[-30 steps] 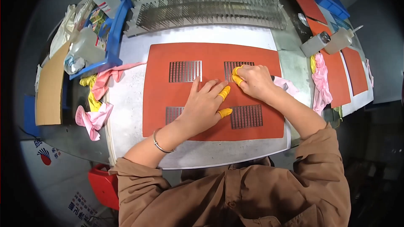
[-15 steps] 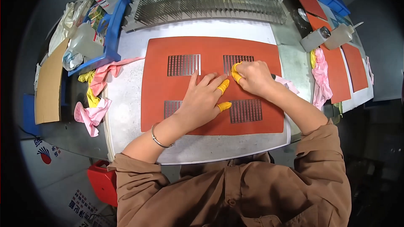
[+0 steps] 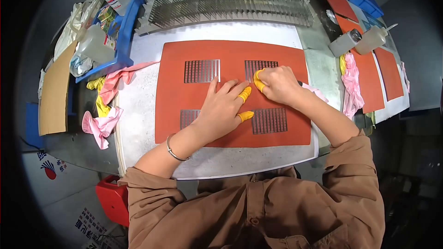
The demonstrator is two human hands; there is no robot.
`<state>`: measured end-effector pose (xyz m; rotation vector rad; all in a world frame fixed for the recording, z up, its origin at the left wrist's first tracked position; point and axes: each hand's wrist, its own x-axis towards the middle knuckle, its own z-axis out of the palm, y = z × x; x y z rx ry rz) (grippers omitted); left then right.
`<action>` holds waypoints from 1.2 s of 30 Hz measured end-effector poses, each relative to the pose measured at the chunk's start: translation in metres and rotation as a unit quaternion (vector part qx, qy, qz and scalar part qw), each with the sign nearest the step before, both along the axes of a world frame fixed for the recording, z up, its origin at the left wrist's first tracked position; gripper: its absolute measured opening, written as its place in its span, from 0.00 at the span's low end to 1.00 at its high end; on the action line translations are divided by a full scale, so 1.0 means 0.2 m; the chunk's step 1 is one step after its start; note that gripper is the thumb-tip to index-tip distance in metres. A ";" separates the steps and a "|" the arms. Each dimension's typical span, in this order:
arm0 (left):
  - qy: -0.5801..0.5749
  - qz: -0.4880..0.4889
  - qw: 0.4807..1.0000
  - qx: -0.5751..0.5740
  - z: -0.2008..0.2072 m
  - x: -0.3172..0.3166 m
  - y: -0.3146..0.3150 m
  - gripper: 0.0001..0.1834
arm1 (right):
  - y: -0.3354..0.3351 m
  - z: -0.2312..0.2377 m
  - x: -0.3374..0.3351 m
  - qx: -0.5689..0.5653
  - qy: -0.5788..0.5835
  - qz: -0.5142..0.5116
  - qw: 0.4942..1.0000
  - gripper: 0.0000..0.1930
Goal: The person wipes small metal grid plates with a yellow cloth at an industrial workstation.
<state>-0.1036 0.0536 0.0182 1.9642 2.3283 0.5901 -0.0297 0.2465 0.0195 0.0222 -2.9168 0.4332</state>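
A reddish-orange mat (image 3: 230, 51) lies on the bench, with several thin slotted metal plates on it. My left hand (image 3: 221, 108) rests flat with spread fingers, between the upper left plate (image 3: 202, 71) and the lower right plate (image 3: 270, 121). Its forearm side partly covers the lower left plate (image 3: 188, 117). My right hand (image 3: 279, 85) is closed, its yellow-covered fingertips pressed down at the lower edge of the upper right plate (image 3: 267, 66). What it holds, if anything, is hidden. Yellow finger cots sit on fingers of both hands.
A rack of spiky metal strips (image 3: 226, 9) spans the back. At left, a blue tray (image 3: 123, 41) holds squeeze bottles; pink cloths (image 3: 102, 127) lie below it. More bottles (image 3: 371, 40), a pink cloth (image 3: 352, 85) and red-orange sheets (image 3: 388, 74) are at right.
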 end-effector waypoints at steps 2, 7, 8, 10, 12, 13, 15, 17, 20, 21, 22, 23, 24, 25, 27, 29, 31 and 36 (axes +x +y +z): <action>0.005 0.002 1.000 0.001 0.00 -0.01 0.00 0.26 | 0.00 0.02 0.00 0.008 -0.032 -0.008 0.999 0.04; 0.007 -0.003 1.000 0.017 0.00 0.00 0.00 0.26 | 0.02 0.06 0.03 0.009 -0.056 0.049 0.997 0.03; 0.000 -0.003 1.000 0.020 0.00 0.00 0.00 0.26 | 0.03 0.07 0.06 0.009 -0.051 0.047 0.998 0.03; -0.001 -0.007 1.000 0.025 -0.01 0.00 0.00 0.25 | 0.04 0.10 0.13 -0.068 0.063 0.013 0.996 0.04; -0.058 -0.018 0.997 0.039 0.00 -0.02 0.01 0.23 | 0.08 0.16 0.21 -0.091 0.103 -0.028 0.990 0.04; -0.088 -0.013 0.994 0.060 0.02 -0.02 0.00 0.21 | 0.09 0.19 0.25 -0.264 0.115 -0.064 0.956 0.05; -0.078 0.010 0.994 0.078 0.03 0.00 -0.01 0.21 | 0.09 0.29 0.36 -0.511 0.064 -0.160 0.842 0.07; -0.008 0.053 0.990 0.128 0.06 0.01 -0.01 0.21 | 0.10 0.23 0.45 -0.680 0.085 -0.120 0.718 0.07; -0.232 0.083 0.963 0.106 0.20 0.13 0.06 0.22 | 0.10 0.12 0.54 -0.776 0.110 -0.103 0.613 0.07; -0.220 0.069 0.965 0.129 0.24 0.18 0.08 0.22 | 0.08 0.09 0.55 -0.820 0.104 -0.094 0.554 0.08; -0.246 0.060 0.956 0.145 0.24 0.23 0.11 0.25 | 0.05 0.07 0.55 -0.840 0.096 -0.091 0.526 0.09; -0.239 0.051 0.960 0.135 0.26 0.28 0.16 0.28 | 0.04 0.06 0.56 -0.843 0.097 -0.086 0.523 0.09; -0.230 0.047 0.964 0.124 0.28 0.32 0.20 0.31 | 0.01 0.07 0.56 -0.847 0.094 -0.077 0.518 0.09; -0.209 0.056 0.970 0.108 0.29 0.37 0.24 0.31 | -0.01 0.09 0.57 -0.849 0.090 -0.070 0.516 0.09; -0.233 0.059 0.968 0.074 0.28 0.43 0.32 0.36 | -0.06 0.13 0.58 -0.845 0.115 -0.163 0.496 0.08; -0.226 0.047 0.965 0.122 0.22 0.49 0.38 0.33 | 0.00 0.08 0.63 -0.817 0.117 -0.142 0.547 0.08; -0.234 0.042 0.960 0.146 0.19 0.52 0.41 0.28 | 0.02 0.07 0.66 -0.731 0.146 -0.159 0.647 0.08; -0.453 0.046 0.889 0.049 0.16 0.61 0.50 0.23 | 0.11 0.03 0.79 -0.285 0.256 -0.119 0.916 0.08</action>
